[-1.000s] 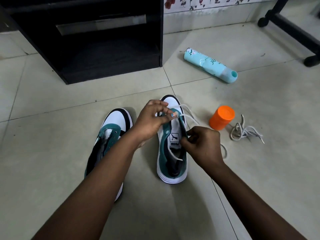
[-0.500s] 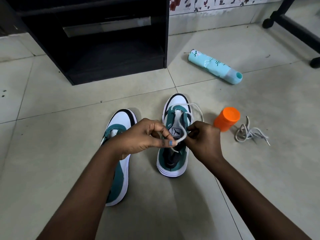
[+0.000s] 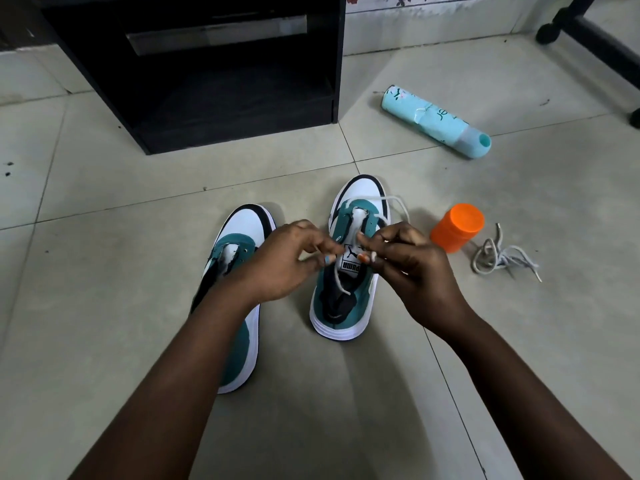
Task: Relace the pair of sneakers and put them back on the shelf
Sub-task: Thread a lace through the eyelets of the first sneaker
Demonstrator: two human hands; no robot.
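Two teal, white and black sneakers stand on the tiled floor, toes pointing away from me. The right sneaker (image 3: 349, 306) has a white lace (image 3: 398, 202) threaded at its lowest eyelets. Over its tongue, my left hand (image 3: 284, 261) pinches one part of this lace, whose loose end hangs into the shoe. My right hand (image 3: 412, 268) pinches the other part, which loops out past the toe. The left sneaker (image 3: 242, 341) has no lace and lies partly under my left forearm. A second white lace (image 3: 498, 259) lies bunched on the floor at the right.
A black shelf unit (image 3: 207, 74) with an open bottom compartment stands ahead on the left. An orange cup (image 3: 455, 227) stands right of the laced sneaker. Farther back lies a light-blue bottle (image 3: 436, 121). Black furniture legs (image 3: 595, 39) cross the top right corner.
My left hand has drawn back from the toe eyelets to the tongue, pulling the lace through. Both hands now meet over the tongue. The view has shifted slightly.
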